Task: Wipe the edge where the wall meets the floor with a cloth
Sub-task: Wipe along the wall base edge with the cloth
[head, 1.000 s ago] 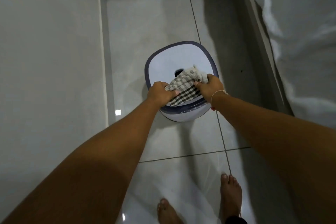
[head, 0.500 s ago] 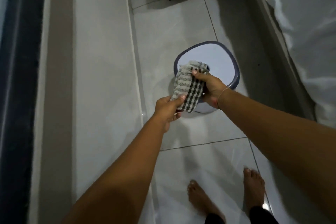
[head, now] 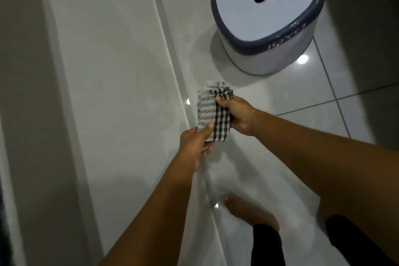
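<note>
Your left hand point(head: 195, 146) pinches the lower corner of the cloth point(head: 210, 114), a folded, woven check fabric; your right hand point(head: 234, 114) fists its upper part. It hangs above the glossy tile floor point(head: 269, 101), just beside the wall point(head: 121, 71) edge. Rounded plastic stool point(head: 267, 15) stands near, slot in top.

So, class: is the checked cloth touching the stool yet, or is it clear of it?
Apart. The head view shows the cloth held in both hands, the left hand and the right hand, with bare floor between it and the stool.
</note>
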